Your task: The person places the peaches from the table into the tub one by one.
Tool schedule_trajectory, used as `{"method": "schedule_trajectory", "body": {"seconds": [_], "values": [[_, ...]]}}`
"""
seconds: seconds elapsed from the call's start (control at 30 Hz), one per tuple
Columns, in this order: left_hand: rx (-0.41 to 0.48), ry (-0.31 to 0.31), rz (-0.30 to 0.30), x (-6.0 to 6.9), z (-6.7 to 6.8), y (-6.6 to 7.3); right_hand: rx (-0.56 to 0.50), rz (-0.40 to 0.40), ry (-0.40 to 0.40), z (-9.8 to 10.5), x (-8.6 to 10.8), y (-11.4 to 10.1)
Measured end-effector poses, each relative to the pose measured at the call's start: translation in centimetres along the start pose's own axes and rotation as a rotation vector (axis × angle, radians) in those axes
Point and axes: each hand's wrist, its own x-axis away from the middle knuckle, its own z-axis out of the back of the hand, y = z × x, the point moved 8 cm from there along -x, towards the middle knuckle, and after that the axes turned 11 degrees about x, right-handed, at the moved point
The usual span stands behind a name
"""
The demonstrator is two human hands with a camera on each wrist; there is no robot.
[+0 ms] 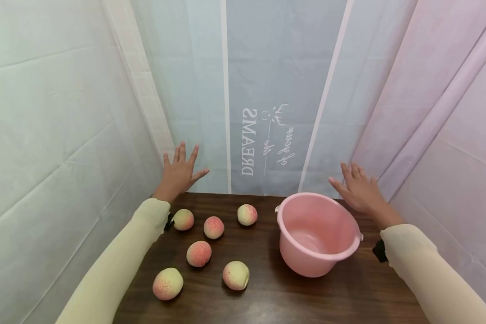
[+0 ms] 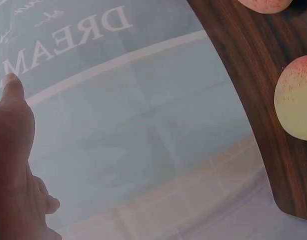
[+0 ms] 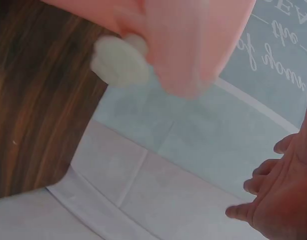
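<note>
Several yellow and red peaches lie spread on the left half of a dark wooden table, among them a far-left peach [image 1: 183, 220], a redder peach [image 1: 199, 254] and a front peach [image 1: 168, 284]. To their right stands an upright pink bucket [image 1: 308, 265] with nothing inside. My left hand [image 1: 179, 174], fingers spread, is raised beyond the far-left peach and holds nothing. Behind the bucket's right side, my right hand [image 1: 360, 191] is lifted with fingers extended, apart from the rim. The right wrist view shows part of the bucket and a pale knob [image 3: 121, 61] on its side.
The brown table [image 1: 267, 301] ends at a back edge just beyond the bucket. A hanging cloth [image 1: 267, 67] with mirrored lettering stands behind it. White sheets [image 1: 56, 135] close off both sides.
</note>
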Motion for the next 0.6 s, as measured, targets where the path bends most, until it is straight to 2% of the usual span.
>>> {"method": "schedule_trajectory", "body": {"seconds": [0.37,0.6], "values": [[-0.010,-0.036,0.005,2.0,-1.1,0.4,-0.121,0.015,-0.018,-1.5,1.9,1.0],[-0.020,-0.045,-0.016,3.6,-2.1,0.8,-0.211,0.016,-0.057,-2.2,3.1,1.2]]}}
